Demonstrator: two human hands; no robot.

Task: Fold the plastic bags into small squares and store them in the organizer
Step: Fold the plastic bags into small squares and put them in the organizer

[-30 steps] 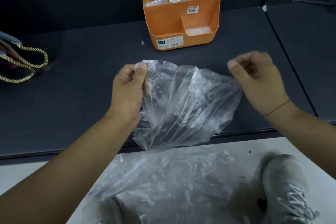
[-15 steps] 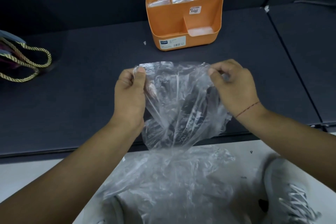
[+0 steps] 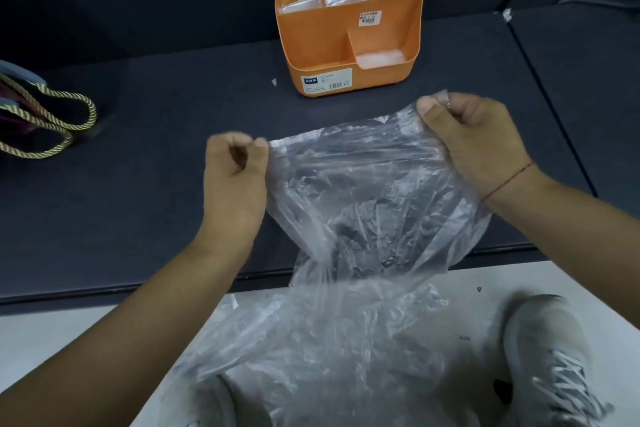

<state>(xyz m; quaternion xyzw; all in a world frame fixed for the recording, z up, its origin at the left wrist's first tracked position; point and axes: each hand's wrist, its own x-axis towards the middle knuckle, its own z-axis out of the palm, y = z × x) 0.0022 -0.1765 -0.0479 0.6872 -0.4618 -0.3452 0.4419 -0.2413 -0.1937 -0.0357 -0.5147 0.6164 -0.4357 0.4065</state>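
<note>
The clear plastic bag (image 3: 367, 198) is pinched at its top corners, by the left hand (image 3: 235, 180) at frame centre and the right hand (image 3: 474, 142) further right, and is held stretched above the dark table (image 3: 138, 201). The film is judged light, limp and slippery, best taken by corners and edges. The orange organizer (image 3: 346, 42) is seen at upper centre.

**Both hands raised, each pinching a corner**

Our left hand (image 3: 235, 180) is curled into a loose fist and looks blurred. Its thumb meets the forefinger on the upper left corner of the plastic bag (image 3: 363, 204). Our right hand (image 3: 474, 142) sits higher and farther forward, fingers curled, thumb pressed on the upper right corner. Both forearms reach in from below, well apart, with the backs of the hands toward us.
</note>
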